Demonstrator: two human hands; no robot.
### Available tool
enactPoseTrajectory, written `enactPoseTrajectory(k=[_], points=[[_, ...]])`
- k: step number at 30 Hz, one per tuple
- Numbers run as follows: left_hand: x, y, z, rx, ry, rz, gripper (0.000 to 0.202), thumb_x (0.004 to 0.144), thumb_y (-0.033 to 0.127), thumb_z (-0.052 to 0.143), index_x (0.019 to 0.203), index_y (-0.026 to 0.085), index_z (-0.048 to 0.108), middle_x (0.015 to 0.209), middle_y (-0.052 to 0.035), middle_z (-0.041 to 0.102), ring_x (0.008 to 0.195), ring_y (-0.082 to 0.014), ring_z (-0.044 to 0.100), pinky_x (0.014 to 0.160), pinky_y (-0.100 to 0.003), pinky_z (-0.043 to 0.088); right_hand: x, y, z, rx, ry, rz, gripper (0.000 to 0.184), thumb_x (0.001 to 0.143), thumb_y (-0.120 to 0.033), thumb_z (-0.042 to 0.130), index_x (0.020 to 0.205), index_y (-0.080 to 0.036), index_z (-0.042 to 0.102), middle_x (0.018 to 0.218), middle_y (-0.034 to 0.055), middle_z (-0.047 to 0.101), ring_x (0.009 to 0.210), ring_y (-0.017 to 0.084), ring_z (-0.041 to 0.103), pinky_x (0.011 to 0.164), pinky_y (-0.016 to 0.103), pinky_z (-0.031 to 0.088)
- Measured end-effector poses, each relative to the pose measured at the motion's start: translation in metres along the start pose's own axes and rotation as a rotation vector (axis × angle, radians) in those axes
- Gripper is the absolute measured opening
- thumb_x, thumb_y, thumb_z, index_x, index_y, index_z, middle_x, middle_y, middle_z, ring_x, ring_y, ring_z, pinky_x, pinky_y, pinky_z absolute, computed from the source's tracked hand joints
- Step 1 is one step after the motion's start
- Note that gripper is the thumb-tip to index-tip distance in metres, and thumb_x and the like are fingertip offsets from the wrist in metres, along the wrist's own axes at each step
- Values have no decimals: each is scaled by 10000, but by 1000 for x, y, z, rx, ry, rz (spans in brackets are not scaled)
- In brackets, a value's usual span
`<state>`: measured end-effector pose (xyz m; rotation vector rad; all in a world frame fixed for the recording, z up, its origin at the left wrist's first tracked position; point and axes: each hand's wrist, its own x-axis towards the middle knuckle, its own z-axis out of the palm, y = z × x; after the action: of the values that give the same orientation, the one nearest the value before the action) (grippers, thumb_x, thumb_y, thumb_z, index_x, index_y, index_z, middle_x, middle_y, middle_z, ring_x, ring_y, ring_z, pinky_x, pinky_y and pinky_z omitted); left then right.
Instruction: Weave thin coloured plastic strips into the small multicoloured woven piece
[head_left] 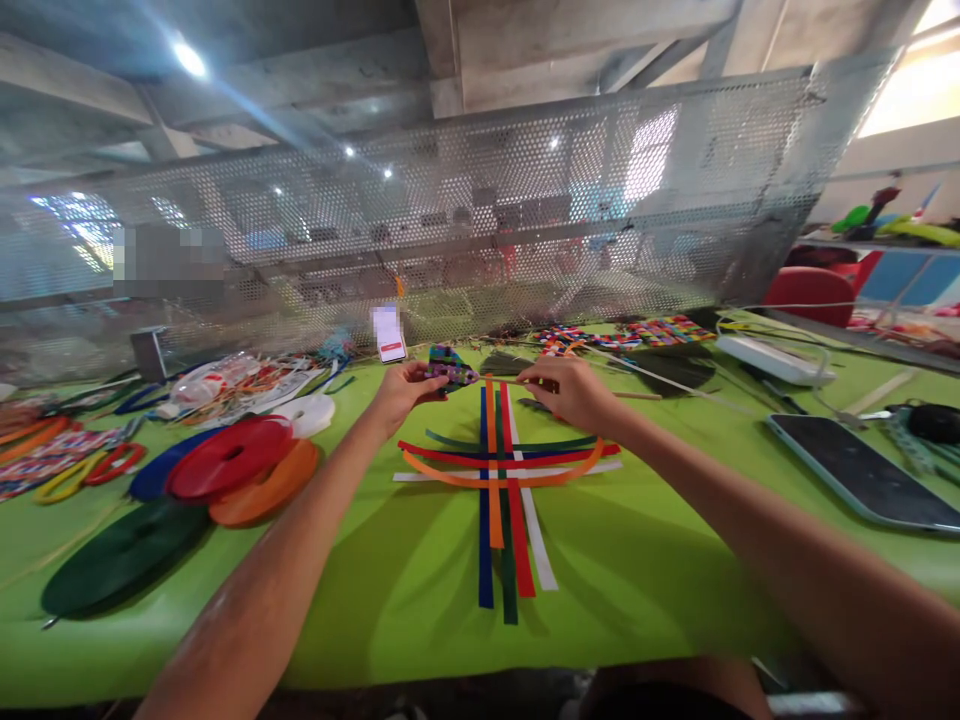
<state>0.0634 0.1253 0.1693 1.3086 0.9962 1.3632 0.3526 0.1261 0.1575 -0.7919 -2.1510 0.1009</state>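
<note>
My left hand (401, 392) is closed in a pinch on a small multicoloured woven piece (448, 366), held just above the far ends of the strips. My right hand (571, 392) is closed on a thin wooden stick (634, 394) that points toward the woven piece. Below both hands several coloured plastic strips (504, 500) lie crossed on the green table (375, 590): blue, orange, green, red and white running toward me, with red, orange, green and white laid across them.
Rolls of strip, red (229, 455), orange (266, 487), blue and dark green (124, 555), lie at left. A phone (862, 472) lies at right, a small phone (390, 335) stands at the back. Woven mats (660, 330) and a perforated metal screen (480, 230) line the far edge.
</note>
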Motion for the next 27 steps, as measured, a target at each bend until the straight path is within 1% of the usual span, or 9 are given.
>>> enactPoseTrajectory(k=[4, 6, 11, 14, 19, 24, 27], points=[[1, 0, -1, -9, -4, -7, 449, 475, 243, 1000, 778, 107, 699, 806, -46, 730, 706, -162, 685, 659, -306, 629, 0, -2, 1, 21, 7, 1, 250, 877, -189, 541, 948, -172, 781, 835, 90, 744, 744, 194, 655, 709, 309, 490], [1, 0, -2, -15, -3, -4, 451, 487, 247, 998, 792, 117, 692, 822, -45, 735, 724, -171, 697, 668, -311, 629, 0, -3, 1, 43, 14, 22, 241, 878, -189, 547, 938, -175, 780, 838, 85, 743, 729, 185, 645, 703, 303, 488], [2, -1, -4, -23, 1, 5, 450, 509, 260, 991, 833, 129, 707, 858, -65, 753, 776, -200, 719, 683, -319, 627, -1, -2, 3, 157, -9, 140, 220, 867, -217, 579, 939, -173, 782, 800, 68, 733, 653, 163, 608, 631, 280, 473], [1, -1, -4, -31, 0, 1, 445, 511, 258, 991, 844, 124, 728, 878, -80, 762, 792, -206, 723, 701, -324, 626, -1, -1, 5, 224, -23, 197, 221, 864, -253, 594, 936, -173, 788, 771, 57, 725, 649, 166, 607, 605, 273, 458], [1, 2, -3, -56, 1, -10, 444, 467, 292, 1007, 798, 131, 759, 855, -62, 769, 734, -164, 707, 697, -293, 629, -1, -3, 4, 249, -12, 188, 231, 862, -267, 602, 945, -164, 792, 764, 58, 717, 649, 159, 601, 611, 265, 447], [-1, 3, -2, -59, -4, -28, 449, 435, 310, 1015, 762, 125, 769, 824, -67, 770, 714, -161, 707, 687, -284, 633, -1, 0, 3, 269, 4, 151, 253, 842, -265, 607, 945, -153, 809, 788, 70, 718, 627, 145, 557, 582, 260, 415], [-2, 3, -1, -54, -22, -34, 452, 428, 312, 1017, 763, 127, 777, 824, -63, 772, 714, -158, 709, 686, -282, 636, -1, 4, 4, 310, -18, 167, 274, 833, -284, 619, 962, -140, 814, 758, 63, 692, 604, 136, 519, 561, 261, 392]])
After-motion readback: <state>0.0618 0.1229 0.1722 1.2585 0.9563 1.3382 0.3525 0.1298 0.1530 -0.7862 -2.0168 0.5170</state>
